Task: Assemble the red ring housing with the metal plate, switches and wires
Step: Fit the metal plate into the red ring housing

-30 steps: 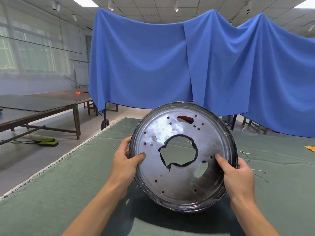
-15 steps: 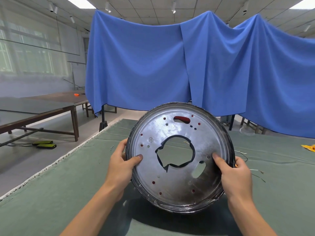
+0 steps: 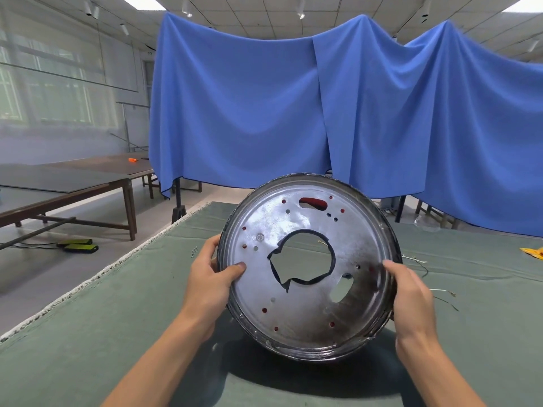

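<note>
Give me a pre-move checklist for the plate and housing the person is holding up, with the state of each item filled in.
1. Left hand grips the rim, thumb on the metal plate: ok.
2. Right hand grips the opposite rim: ok.
3. Plate seated in the red ring housing, red showing through the slot and small holes: ok, though seating all round cannot be told.
4. Assembly held tilted, its lower edge close over the green table cover; whether they touch: cannot tell.
5. Loose wires lie on the cover beside the right hand, not yet fitted: not ok.
6. Switches fitted or at hand: cannot tell, none visible.
</note>
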The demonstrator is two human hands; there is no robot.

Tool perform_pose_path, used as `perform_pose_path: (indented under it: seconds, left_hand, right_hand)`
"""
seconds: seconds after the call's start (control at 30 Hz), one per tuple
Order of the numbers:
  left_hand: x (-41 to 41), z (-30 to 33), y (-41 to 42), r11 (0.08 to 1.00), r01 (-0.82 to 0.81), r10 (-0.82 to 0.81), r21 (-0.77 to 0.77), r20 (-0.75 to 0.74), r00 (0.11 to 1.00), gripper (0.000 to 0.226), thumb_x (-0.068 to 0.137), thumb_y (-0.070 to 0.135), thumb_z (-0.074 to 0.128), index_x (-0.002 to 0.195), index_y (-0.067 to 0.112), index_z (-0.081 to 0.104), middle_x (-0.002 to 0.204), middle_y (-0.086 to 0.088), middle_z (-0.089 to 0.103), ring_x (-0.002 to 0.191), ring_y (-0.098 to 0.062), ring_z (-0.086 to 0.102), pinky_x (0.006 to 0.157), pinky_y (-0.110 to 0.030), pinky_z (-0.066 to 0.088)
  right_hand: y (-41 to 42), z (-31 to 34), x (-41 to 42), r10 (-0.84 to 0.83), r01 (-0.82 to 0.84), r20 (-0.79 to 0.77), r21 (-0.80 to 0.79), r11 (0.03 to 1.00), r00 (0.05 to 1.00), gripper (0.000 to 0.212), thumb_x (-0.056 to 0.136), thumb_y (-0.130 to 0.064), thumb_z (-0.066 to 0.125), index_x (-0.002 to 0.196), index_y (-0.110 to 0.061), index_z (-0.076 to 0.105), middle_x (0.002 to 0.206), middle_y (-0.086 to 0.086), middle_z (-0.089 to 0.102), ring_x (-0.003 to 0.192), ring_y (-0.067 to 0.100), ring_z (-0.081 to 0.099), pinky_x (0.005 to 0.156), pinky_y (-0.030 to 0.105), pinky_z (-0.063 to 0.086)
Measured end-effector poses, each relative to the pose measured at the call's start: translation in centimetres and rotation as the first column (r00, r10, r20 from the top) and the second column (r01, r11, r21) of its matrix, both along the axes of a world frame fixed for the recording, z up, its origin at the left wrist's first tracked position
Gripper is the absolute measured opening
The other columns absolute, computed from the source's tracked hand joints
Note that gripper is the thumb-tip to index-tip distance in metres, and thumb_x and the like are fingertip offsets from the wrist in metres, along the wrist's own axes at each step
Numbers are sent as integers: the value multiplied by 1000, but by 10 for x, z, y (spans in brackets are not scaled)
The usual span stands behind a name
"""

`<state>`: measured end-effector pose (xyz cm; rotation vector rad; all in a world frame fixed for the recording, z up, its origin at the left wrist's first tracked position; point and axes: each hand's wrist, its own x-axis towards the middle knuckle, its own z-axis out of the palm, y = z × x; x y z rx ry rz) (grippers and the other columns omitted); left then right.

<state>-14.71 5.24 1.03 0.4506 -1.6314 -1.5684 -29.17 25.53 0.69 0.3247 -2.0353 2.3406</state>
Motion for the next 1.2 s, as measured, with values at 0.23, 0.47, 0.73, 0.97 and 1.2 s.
perform_pose_path:
  seconds: [0.23, 0.47, 0.73, 0.97, 1.2]
  left_hand:
    - [1, 0, -4, 996, -35, 34, 87, 14, 999, 41, 86, -4, 59, 96, 36, 57, 79, 8, 70, 64, -13, 69, 46, -22, 51]
    - [1, -1, -5, 985, -18, 13, 171, 33, 999, 43, 85, -4, 61, 109, 32, 57, 95, 4, 70, 78, -15, 68, 55, -24, 52]
    - [0, 0, -5, 968, -6, -9, 249, 59, 998, 40, 85, -5, 60, 99, 32, 58, 100, -4, 69, 85, -27, 67, 64, -34, 55]
    - [1, 1, -5, 957, -4, -17, 291, 68, 998, 48, 85, -5, 60, 122, 25, 53, 106, -7, 68, 91, -30, 67, 72, -37, 55]
    - [1, 0, -10, 936, -19, -36, 352, 148, 988, 39, 83, -7, 59, 114, 17, 57, 95, -9, 71, 76, -31, 70, 69, -45, 58]
  right_hand:
    - [4, 5, 5, 158, -157, 0, -75, 985, 987, 34, 93, -33, 46, 76, -11, 65, 64, -1, 67, 55, 9, 61, 61, 31, 46]
    - [2, 5, 6, 134, -142, -84, -97, 985, 987, 31, 93, -35, 51, 77, -16, 70, 68, -3, 71, 59, 6, 64, 55, 24, 47]
    - [2, 7, 10, 100, -119, -152, -124, 985, 983, 37, 93, -35, 54, 65, -20, 74, 65, -3, 71, 55, 4, 63, 45, 14, 46]
    - [1, 7, 12, 58, -82, -184, -126, 989, 981, 34, 94, -33, 54, 70, -15, 70, 61, -4, 69, 52, 3, 62, 43, 14, 45]
    - [1, 4, 7, 65, -65, -68, 6, 998, 996, 41, 92, -40, 51, 64, -15, 69, 58, -3, 67, 56, 11, 63, 47, 26, 51]
